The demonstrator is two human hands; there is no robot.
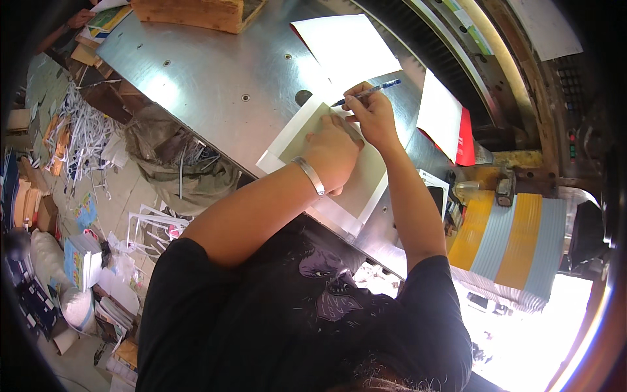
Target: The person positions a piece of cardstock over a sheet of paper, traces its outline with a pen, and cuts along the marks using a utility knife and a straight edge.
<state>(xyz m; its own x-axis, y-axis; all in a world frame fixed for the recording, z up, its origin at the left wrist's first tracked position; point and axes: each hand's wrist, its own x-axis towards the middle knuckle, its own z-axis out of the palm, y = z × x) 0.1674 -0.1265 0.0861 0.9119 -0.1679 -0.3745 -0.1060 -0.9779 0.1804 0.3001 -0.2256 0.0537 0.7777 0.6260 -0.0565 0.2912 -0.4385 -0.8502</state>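
Note:
A greyish-beige rectangular board [358, 195] lies on a larger white sheet [274, 157], whose border shows around it, on the metal table [215, 72]. My left hand [330, 151], with a silver bracelet at the wrist, rests on the board with its fingers stretched toward the far edge. In my right hand [373, 119] is a blue pen [388, 85], its tip pointing left at the board's far edge, close to the left fingertips. Part of the board is hidden beneath my left hand and forearm.
Beyond the board lie a white sheet stack [346, 46] and another beside a red cover [465, 140]. A wooden block [189, 14] stands at the far left. Paper strips [81, 140] litter the floor at left. Yellow and grey stacks [516, 238] sit at right. Another person's hand [80, 18] shows far left.

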